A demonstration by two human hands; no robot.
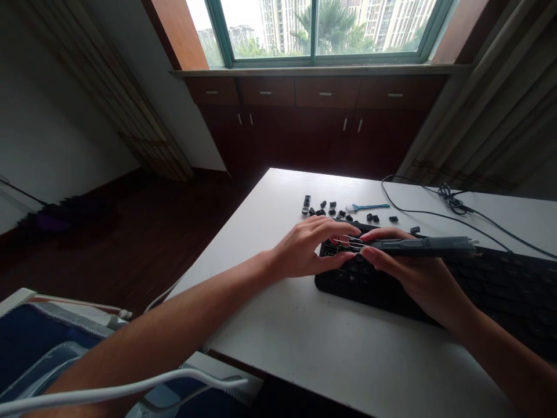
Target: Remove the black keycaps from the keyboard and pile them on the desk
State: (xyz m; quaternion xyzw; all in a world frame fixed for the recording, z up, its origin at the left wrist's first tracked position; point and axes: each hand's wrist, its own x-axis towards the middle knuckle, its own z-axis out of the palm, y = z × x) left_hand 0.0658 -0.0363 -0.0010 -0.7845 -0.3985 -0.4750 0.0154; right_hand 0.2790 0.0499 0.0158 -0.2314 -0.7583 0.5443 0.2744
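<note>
My right hand [424, 284] grips a dark keycap puller [418, 247] with a brush end, lying almost level above the black keyboard [378, 294]. Thin metal wires stick out of its left end. Around those wires curl the fingers of my left hand [302, 247], thumb below and index finger above, seemingly pinching them; the exact contact is hard to make out. Both hands are over the left end of the keyboard, where some keys look to be off. Several loose black keycaps [375, 218] lie just behind it.
On the white table [270, 331] a blue-handled brush [369, 206] and a small dark rectangular piece [306, 203] lie beyond the keyboard. A black cable [450, 200] runs along the back right. A white cable [130, 383] crosses the lower left, near the table's edge.
</note>
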